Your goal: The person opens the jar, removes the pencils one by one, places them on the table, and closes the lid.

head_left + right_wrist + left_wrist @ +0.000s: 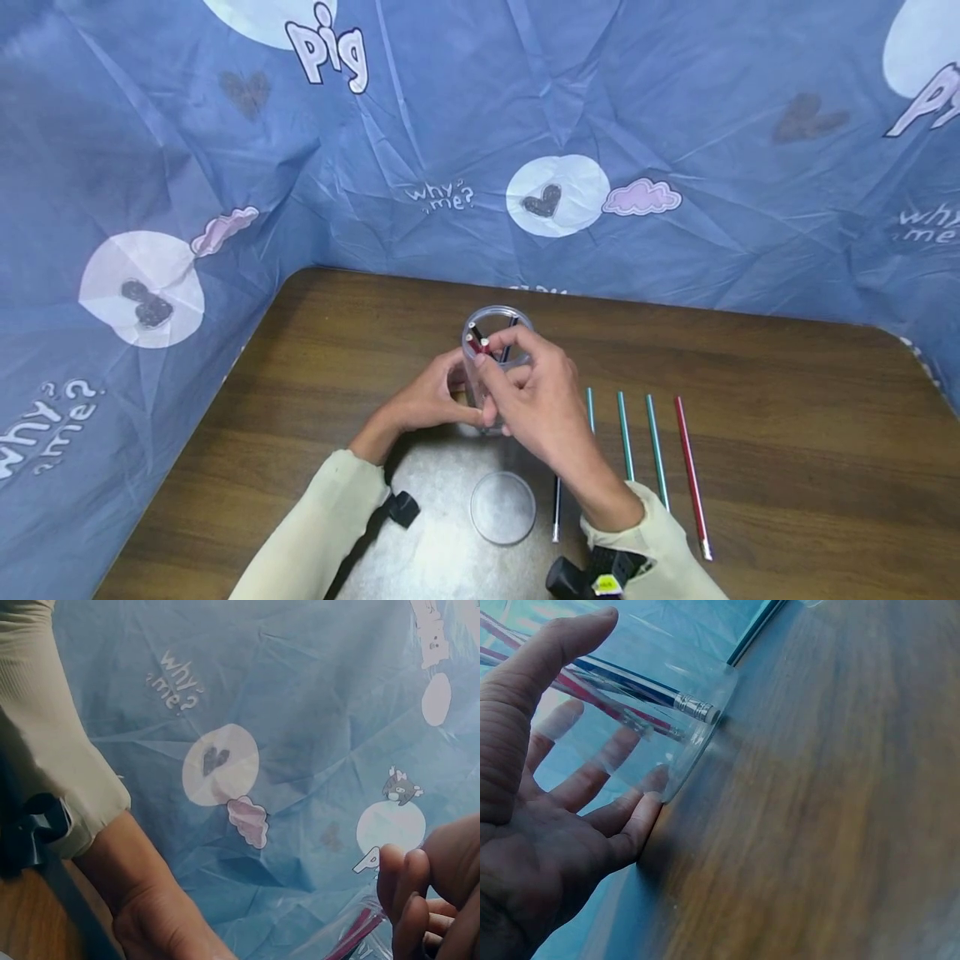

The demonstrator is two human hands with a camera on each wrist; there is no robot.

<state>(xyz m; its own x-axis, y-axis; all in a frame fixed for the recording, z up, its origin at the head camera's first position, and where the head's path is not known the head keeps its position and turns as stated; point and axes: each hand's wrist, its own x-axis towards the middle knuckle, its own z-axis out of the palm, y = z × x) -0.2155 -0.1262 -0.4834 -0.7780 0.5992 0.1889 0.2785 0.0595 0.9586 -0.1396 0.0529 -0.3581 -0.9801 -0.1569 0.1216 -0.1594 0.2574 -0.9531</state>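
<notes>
Two hands meet at a clear plastic jar (pixel 495 367) standing upright on the wooden table (pixel 787 433). The left hand (pixel 427 400) wraps its curled fingers (pixel 592 776) round the jar's wall near the base, steadying it; the right hand (pixel 536 400) hovers at the rim, fingertips (pixel 487 343) pinched narrow on a red pencil (pixel 476 342) whose end pokes up from the mouth. Inside the jar, other pencils (pixel 641 694) already lean with erasers down. Judging from this, a pencil is being dropped in, one of several. Just right of the right hand, three teal pencils (pixel 624 433) and a red one (pixel 690 475) lie in a row; a dark pencil (pixel 556 508) and the round lid (pixel 502 507) sit nearer the person. Next calls for letting go, then reaching right.
</notes>
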